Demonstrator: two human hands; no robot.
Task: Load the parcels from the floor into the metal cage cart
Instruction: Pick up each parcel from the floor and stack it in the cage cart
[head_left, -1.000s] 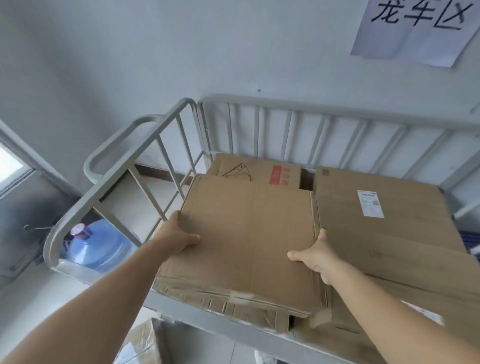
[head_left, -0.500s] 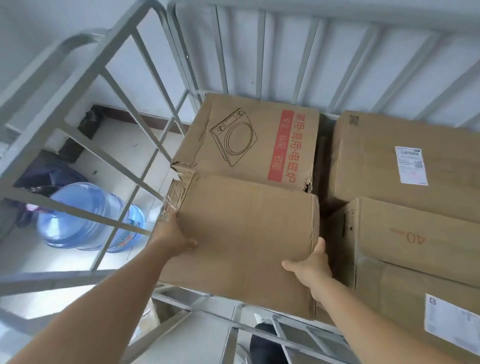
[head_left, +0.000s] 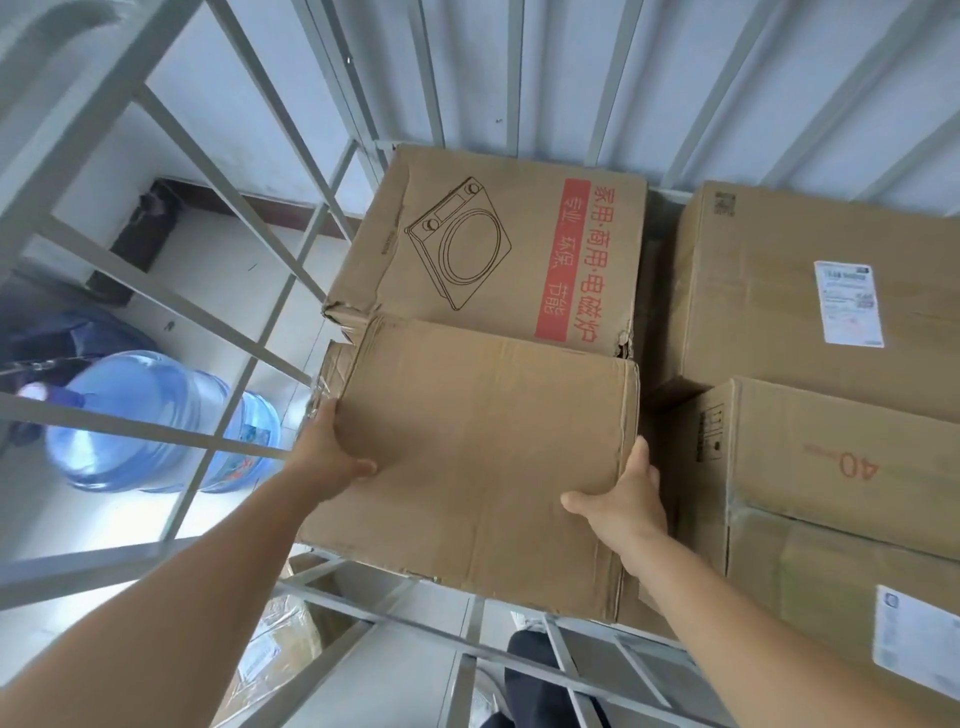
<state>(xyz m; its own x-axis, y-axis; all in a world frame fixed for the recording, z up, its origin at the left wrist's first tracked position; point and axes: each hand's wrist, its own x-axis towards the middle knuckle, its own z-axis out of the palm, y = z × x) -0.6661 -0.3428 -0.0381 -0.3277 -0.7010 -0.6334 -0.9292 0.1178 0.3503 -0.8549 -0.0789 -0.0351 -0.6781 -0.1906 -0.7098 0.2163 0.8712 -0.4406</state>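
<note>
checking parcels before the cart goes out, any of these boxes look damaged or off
Yes. The printed cooker box at the back is torn and crushed at both near corners. The plain box, gripped by the left hand and right hand, is creased, with loose tape at its far left corner.

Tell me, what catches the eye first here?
Two bare hands, left and right, grip a plain cardboard box by its sides, low inside the metal cage cart. Just behind it sits a box with a cooker drawing and a red strip. Outside the bars on the left lies a blue water jug.
</note>
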